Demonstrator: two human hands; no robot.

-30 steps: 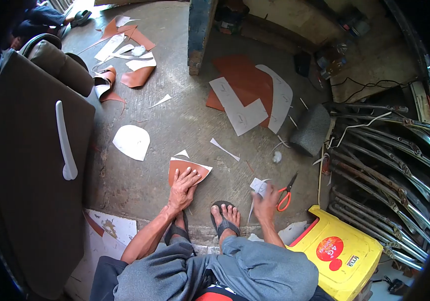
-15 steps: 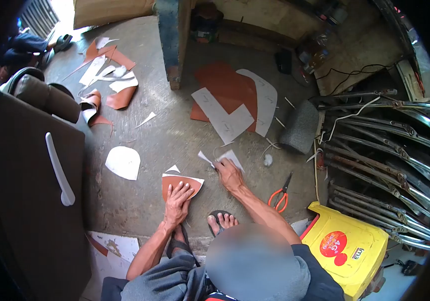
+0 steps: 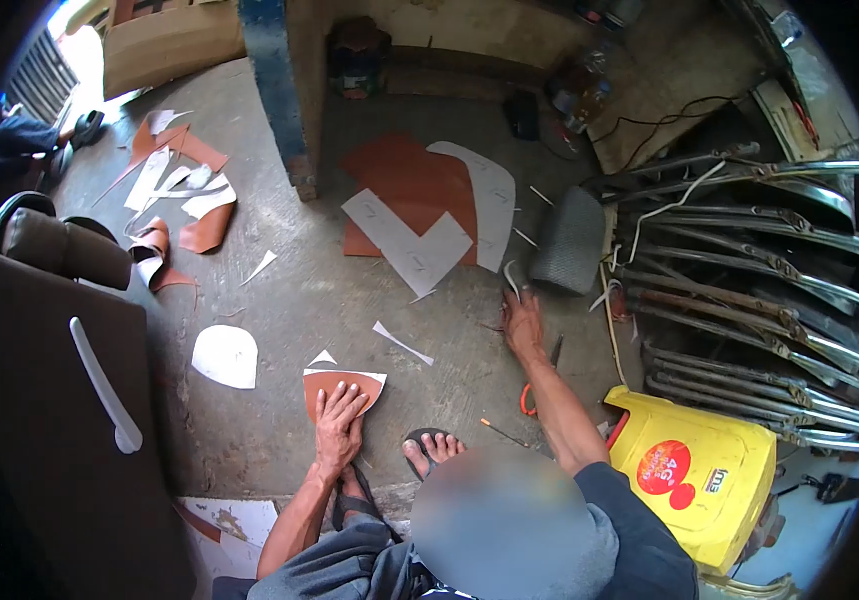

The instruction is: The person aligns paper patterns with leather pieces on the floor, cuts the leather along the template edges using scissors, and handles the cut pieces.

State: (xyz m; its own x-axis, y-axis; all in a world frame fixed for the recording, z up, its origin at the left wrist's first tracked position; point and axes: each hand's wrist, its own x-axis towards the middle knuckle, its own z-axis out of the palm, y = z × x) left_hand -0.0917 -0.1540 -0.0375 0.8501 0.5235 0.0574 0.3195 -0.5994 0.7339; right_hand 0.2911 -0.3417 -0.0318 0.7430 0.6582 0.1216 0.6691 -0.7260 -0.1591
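My left hand [image 3: 341, 420] lies with fingers spread on a brown leather piece [image 3: 321, 385] with a white upper edge, pressing it to the floor. A small white triangular scrap [image 3: 322, 357] lies just above it. My right hand [image 3: 522, 322] is stretched out to the right, low over the floor, its fingers around a small pale curved thing [image 3: 511, 274] that I cannot make out. Beneath my right forearm an orange-handled cutting tool [image 3: 528, 400] is partly hidden. Between the hands lies a thin white strip [image 3: 402, 343].
Brown leather [image 3: 409, 180] under white pattern pieces [image 3: 409, 250] lies ahead. A white rounded piece [image 3: 224, 357] and scraps [image 3: 211, 228] are to the left. Metal chair frames [image 3: 749, 290] and a yellow box [image 3: 694, 470] stand right, a dark chair [image 3: 49, 400] left. Another person's leg [image 3: 24, 135] shows.
My right hand has moved right and forward from the white piece near the middle, which no longer shows there. The narrow strip stays on the floor. My left hand remains on the leather.
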